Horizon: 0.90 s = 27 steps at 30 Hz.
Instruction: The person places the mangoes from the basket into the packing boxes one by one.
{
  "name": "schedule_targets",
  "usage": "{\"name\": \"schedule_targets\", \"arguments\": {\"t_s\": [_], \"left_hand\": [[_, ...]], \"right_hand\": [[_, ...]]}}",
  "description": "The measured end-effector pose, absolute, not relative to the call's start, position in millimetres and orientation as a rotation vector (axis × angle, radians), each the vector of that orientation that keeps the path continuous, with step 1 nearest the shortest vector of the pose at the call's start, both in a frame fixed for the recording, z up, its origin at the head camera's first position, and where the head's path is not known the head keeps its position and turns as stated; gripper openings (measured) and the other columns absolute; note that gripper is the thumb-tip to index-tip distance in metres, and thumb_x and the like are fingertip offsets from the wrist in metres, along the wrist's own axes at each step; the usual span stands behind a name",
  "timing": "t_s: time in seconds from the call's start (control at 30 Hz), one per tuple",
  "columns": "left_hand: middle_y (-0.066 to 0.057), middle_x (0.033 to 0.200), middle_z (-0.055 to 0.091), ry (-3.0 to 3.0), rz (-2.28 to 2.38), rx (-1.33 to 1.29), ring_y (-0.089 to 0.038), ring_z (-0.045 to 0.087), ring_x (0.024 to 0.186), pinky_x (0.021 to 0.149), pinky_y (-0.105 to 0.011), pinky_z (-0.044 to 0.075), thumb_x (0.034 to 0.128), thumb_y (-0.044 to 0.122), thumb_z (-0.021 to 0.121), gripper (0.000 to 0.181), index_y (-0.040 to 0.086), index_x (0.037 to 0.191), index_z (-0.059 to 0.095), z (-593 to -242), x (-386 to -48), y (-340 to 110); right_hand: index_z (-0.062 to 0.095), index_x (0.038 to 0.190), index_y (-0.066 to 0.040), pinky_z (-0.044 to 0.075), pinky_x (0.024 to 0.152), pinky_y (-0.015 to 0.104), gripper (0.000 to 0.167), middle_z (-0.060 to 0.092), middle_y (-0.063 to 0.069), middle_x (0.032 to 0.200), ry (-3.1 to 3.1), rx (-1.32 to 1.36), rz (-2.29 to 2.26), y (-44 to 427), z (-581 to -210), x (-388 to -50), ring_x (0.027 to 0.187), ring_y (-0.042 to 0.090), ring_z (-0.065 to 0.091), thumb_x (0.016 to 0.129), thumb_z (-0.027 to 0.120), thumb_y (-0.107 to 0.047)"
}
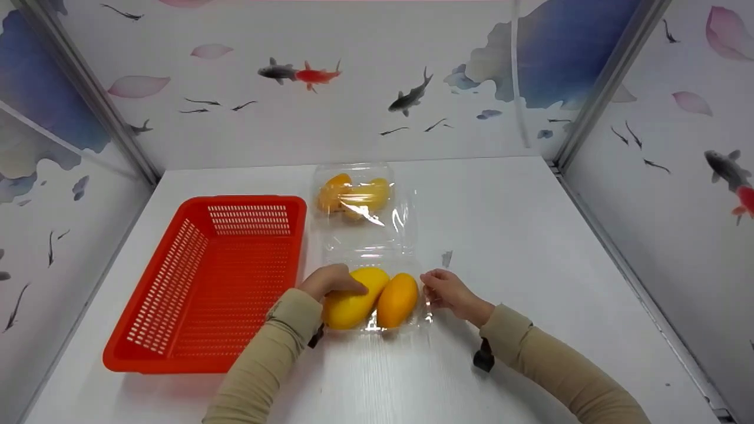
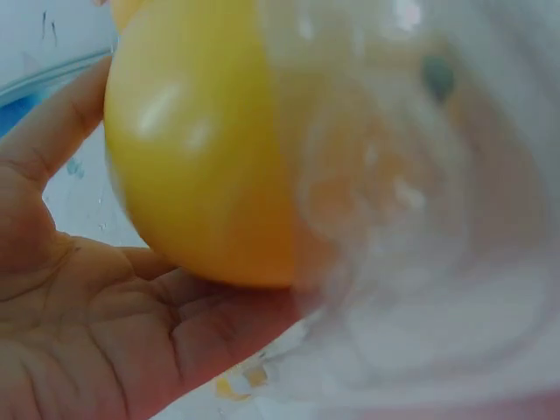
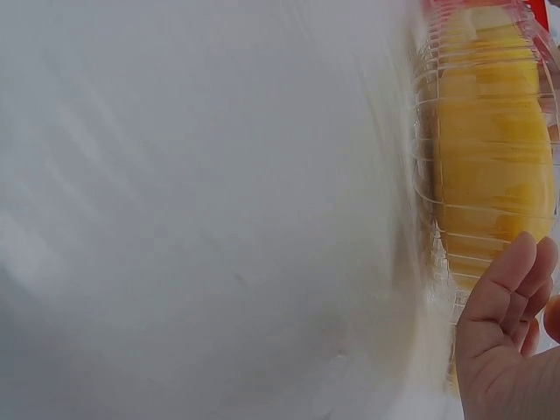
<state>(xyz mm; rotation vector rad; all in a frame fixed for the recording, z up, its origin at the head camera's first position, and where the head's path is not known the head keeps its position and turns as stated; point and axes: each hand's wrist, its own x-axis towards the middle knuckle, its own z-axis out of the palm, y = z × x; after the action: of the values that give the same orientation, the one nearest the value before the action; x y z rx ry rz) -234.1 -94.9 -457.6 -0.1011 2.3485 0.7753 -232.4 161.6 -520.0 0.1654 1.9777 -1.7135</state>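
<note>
On the table, a clear plastic clamshell box (image 1: 372, 330) holds a large yellow mango (image 1: 347, 310) and a smaller orange-yellow mango (image 1: 397, 300) side by side. My left hand (image 1: 333, 281) grips the large mango, thumb on top; in the left wrist view its fingers (image 2: 232, 337) curve beneath the fruit. At the box's right side is my right hand (image 1: 452, 292), its fingertips by the clear rim. The right wrist view shows these fingers (image 3: 499, 297) loosely bent beside the ribbed plastic wall; whether they touch it is hard to tell. The raised clear lid (image 1: 368, 241) stands behind the mangoes.
Left of the box stands a red perforated plastic basket (image 1: 300, 247) with nothing in it. Farther back, several yellow fruits (image 1: 336, 191) show through clear plastic. Printed panels (image 1: 353, 129) enclose the white table (image 1: 500, 235) at the back and both sides.
</note>
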Motion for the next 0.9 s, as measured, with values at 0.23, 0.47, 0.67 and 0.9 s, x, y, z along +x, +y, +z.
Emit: {"name": "schedule_targets", "arguments": {"t_s": [0.23,0.47,0.67,0.9], "left_hand": [[-0.02,0.145,0.03,2.416,0.928,-0.131,-0.033,0.031,0.131,0.11,-0.045,0.019,0.0827,0.03,0.064,0.079,-0.004,0.142,0.024,-454,-221,-92],[-0.018,0.148,0.02,2.547,1.165,-0.159,-0.034,0.025,0.133,0.108,-0.049,0.022,0.087,0.029,0.059,0.075,0.004,0.144,0.017,-445,-200,-84],[-0.018,0.149,0.013,2.625,1.343,-0.257,-0.035,0.019,0.134,0.108,-0.051,0.021,0.0861,0.026,0.06,0.077,0.005,0.145,0.014,-455,-182,-86],[-0.023,0.143,0.021,2.691,1.574,-0.457,-0.039,0.024,0.128,0.107,-0.052,0.022,0.0896,0.024,0.053,0.064,-0.001,0.141,0.022,-488,-179,-92]], "right_hand": [[0.047,0.106,-0.001,0.05,0.06,0.024,0.026,0.049,0.004,0.075,1.968,0.164,-1.707,160,-520,-232,0.063,0.016,0.047,0.094,0.049,-0.024],[0.047,0.112,0.001,0.05,0.061,0.024,0.032,0.049,0.005,0.077,1.987,0.206,-1.687,160,-520,-233,0.065,0.016,0.047,0.094,0.051,-0.025],[0.048,0.11,0.0,0.05,0.062,0.023,0.031,0.049,0.004,0.077,2.011,0.22,-1.674,161,-519,-233,0.066,0.017,0.047,0.093,0.051,-0.026],[0.048,0.107,-0.001,0.049,0.061,0.023,0.028,0.05,0.004,0.075,2.005,0.186,-1.684,163,-518,-234,0.064,0.016,0.048,0.094,0.051,-0.025]]}}
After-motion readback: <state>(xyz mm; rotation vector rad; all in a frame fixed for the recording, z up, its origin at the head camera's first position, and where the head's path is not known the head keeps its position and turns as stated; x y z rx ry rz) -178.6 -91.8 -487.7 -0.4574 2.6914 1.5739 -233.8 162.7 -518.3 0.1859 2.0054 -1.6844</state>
